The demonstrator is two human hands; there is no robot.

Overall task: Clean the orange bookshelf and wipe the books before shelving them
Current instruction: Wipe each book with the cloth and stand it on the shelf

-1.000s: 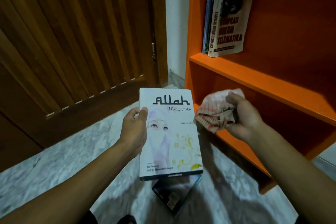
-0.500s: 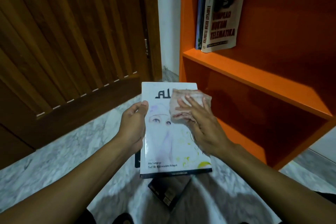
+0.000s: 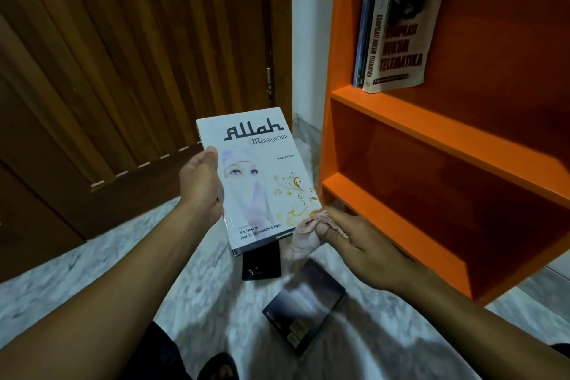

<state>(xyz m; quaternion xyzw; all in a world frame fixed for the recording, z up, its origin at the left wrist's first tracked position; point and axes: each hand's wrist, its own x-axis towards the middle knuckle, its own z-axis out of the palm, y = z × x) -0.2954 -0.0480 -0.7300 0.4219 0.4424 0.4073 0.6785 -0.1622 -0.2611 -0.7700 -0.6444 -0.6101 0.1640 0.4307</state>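
The white book [image 3: 259, 182] is clasped by the left hand [image 3: 202, 185], cover up for wiping; the cloth [image 3: 303, 239] is pinched by the right hand [image 3: 357, 244] at the book's lower corner.

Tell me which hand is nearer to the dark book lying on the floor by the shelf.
Right. The right hand, pinching the cloth, hovers just above the dark book. The left hand grips the white book's left edge, higher and farther left.
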